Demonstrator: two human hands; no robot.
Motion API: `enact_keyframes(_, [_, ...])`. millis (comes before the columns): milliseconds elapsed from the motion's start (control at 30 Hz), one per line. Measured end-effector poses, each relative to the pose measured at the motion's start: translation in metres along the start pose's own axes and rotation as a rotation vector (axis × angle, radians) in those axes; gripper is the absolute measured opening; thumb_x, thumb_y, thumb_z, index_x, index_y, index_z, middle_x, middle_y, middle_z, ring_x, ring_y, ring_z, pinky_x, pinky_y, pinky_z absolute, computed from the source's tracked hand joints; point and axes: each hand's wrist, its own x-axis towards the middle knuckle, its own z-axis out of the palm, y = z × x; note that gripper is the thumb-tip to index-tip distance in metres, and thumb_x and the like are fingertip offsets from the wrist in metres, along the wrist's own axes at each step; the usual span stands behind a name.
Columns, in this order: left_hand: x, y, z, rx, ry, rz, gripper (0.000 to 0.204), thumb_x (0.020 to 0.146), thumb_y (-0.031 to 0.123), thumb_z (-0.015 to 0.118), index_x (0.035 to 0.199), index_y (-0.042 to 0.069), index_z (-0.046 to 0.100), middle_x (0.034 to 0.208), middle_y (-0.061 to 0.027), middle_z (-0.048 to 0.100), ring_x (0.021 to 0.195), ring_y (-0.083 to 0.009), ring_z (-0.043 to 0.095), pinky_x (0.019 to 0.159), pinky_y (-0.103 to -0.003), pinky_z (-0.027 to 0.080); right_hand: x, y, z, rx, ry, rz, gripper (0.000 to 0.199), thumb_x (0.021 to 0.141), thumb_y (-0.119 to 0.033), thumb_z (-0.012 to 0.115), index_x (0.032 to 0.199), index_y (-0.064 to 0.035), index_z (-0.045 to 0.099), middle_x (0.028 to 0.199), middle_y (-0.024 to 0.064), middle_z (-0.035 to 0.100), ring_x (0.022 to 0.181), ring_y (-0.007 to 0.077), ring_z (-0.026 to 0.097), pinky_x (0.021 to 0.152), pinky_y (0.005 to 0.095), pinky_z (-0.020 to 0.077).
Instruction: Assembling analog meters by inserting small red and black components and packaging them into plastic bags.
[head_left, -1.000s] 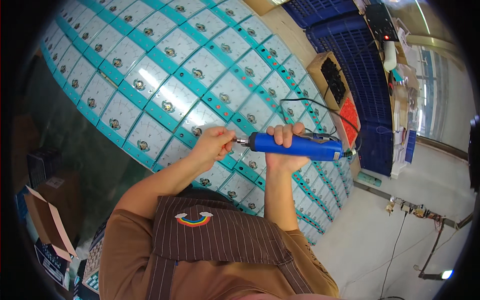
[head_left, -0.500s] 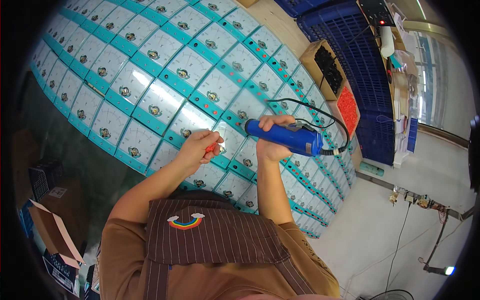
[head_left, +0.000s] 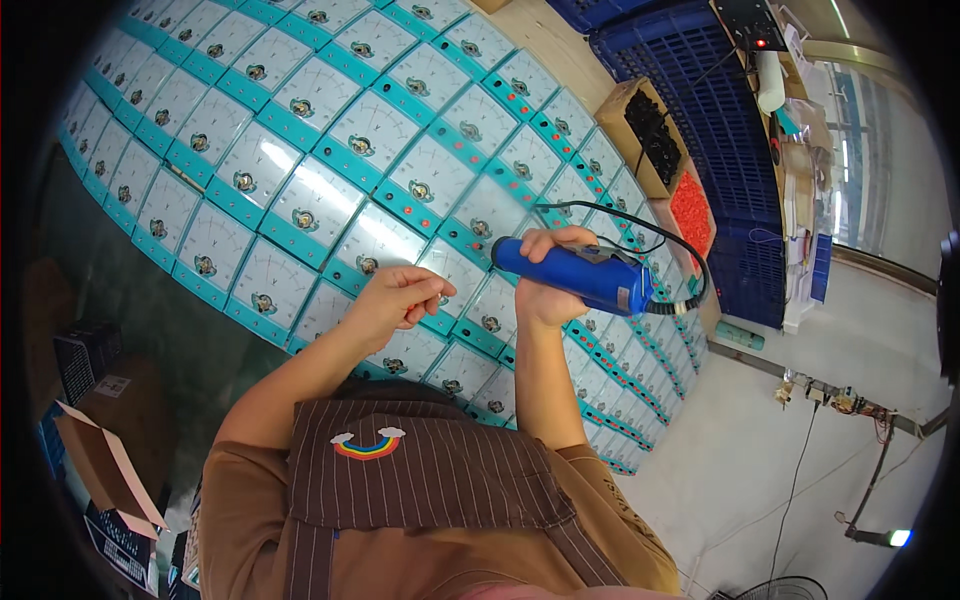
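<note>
Rows of panel meters [head_left: 317, 197] with white dial faces and teal lower strips spread out below my hands. Many strips carry small red and black pieces. My left hand [head_left: 398, 300] is closed over the meters near the middle, thumb and forefinger drawn together; the red bits it held a moment earlier are now hidden by its fingers. To its right, my right hand [head_left: 548, 285] wraps round a blue corded power tool [head_left: 580, 272], which looks like an electric screwdriver. The tool lies nearly level above the meters, its dark end toward the left and its black cable leaving on the right.
Beyond the meters at the right stand a box of black pieces [head_left: 652, 140] and a box of red pieces [head_left: 690, 215]. Blue plastic crates [head_left: 690, 90] rise behind them. The tool's black cable [head_left: 690, 260] loops over the meters. An opened cardboard box [head_left: 105, 465] sits lower left.
My left hand has turned and its fingers have shifted slightly right, hiding the red pieces that showed in it. The right hand keeps its grip on the blue tool, almost unmoved.
</note>
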Motion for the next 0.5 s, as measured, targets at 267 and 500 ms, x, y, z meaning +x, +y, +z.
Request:
enact_keyframes(267, [0.0,-0.001,0.003,-0.029,0.034,0.005,0.019,0.09,0.014,0.052,0.094,-0.001,0.063,0.068,-0.0011,0.056,0.046,-0.0015,0.038,0.038,-0.016,0.023,-0.008,0.016,-0.002,-0.033,-0.07,0.032,0.058,0.082,-0.06,0.037,0.085,-0.0039,0.049,0.061,0.009,0.052,0.055,0.0205,0.05,0.059,0.0333,0.0408])
enact_keyframes(500, [0.006,-0.003,0.01,0.007,0.054,-0.006,0.019,0.091,0.018,0.053,0.09,0.0,0.058,0.07,-0.0036,0.056,0.047,-0.0029,0.038,0.038,-0.017,0.024,-0.011,0.016,0.005,-0.033,-0.047,-0.075,0.068,0.086,-0.062,0.027,0.086,0.0014,0.051,0.064,0.0141,0.057,0.06,0.0212,0.055,0.059,0.0312,0.0453])
